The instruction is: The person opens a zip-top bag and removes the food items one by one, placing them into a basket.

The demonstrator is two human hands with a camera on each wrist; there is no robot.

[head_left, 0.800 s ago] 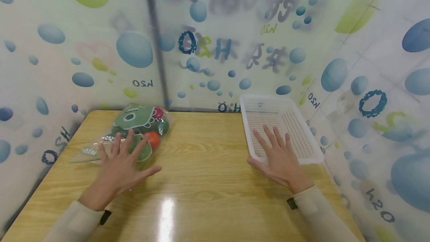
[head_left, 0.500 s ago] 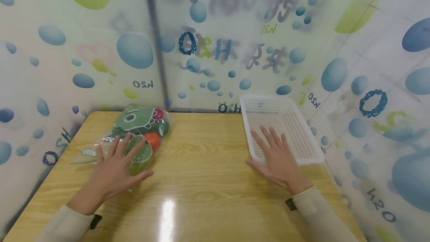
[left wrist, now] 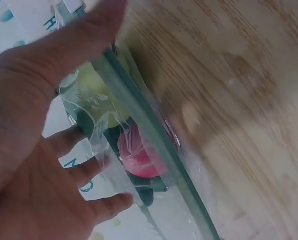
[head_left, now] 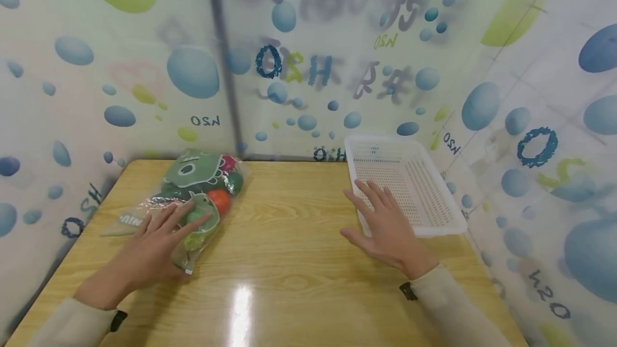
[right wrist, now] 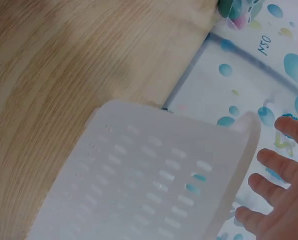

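Note:
A clear plastic bag (head_left: 195,171) with green cartoon-creature prints lies at the table's left, holding several colourful things, among them an orange-red round one (head_left: 219,201). Reaching over the bag's near part is my left hand (head_left: 147,253), its fingers spread. In the left wrist view, thumb and fingers stand on both sides of the bag's green edge strip (left wrist: 156,132), with a pink round thing (left wrist: 138,155) inside. On the right stands a white perforated basket (head_left: 353,175). My right hand (head_left: 388,234), fingers spread, overlaps its near left corner in the head view and holds nothing.
The wooden table (head_left: 289,245) meets a patterned back wall (head_left: 299,95) along its far edge. Another patterned wall (head_left: 530,175) rises close to the basket's right side. A bright reflection lies on the table's front middle.
My left hand has moved left and toward me and tilted, uncovering more of the bag's near end. My right hand has shifted slightly left. Bag and basket stay in place.

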